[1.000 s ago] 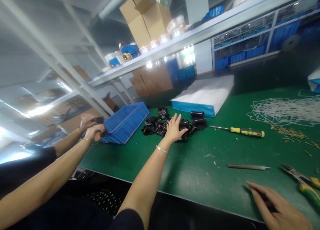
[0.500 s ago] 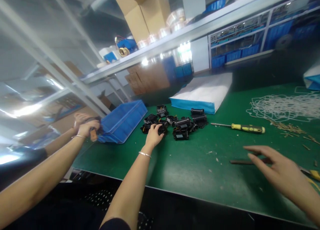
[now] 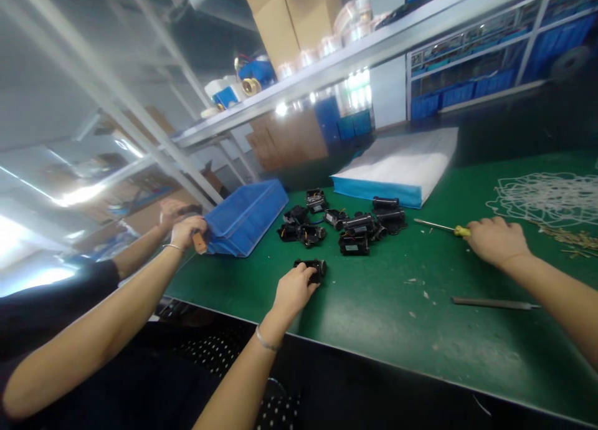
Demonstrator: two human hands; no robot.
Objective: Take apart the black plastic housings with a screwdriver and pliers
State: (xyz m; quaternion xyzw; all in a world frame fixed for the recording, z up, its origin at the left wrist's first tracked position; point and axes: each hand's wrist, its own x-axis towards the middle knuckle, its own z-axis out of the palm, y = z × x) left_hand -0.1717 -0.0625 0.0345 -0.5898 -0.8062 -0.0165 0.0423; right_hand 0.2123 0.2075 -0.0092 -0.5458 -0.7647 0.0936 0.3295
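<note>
My left hand (image 3: 292, 291) is closed on a small black plastic housing (image 3: 318, 268) with a round end, low over the green bench top or resting on it. Farther back, a loose group of similar black housings (image 3: 355, 224), some with thin wires, lies on the bench. Over on the right, my right hand (image 3: 498, 242) wraps round the handle of a screwdriver (image 3: 436, 225). Its shaft points left, and most of the yellow handle is hidden under my fingers. A dark, flat metal bar like a file (image 3: 490, 303) lies below that hand.
At left, a co-worker's hands (image 3: 187, 230) hold a tool with an orange-brown end beside a blue bin (image 3: 250, 215). A white-topped blue packet (image 3: 397, 165) lies behind the housings. White looped ties (image 3: 551, 196) and brass-coloured pins (image 3: 572, 238) are at right. A shelf (image 3: 317, 75) crosses above.
My left hand has drawn one housing out of the group toward the front edge. My right hand, open before above the bar, has moved up and closed on the screwdriver.
</note>
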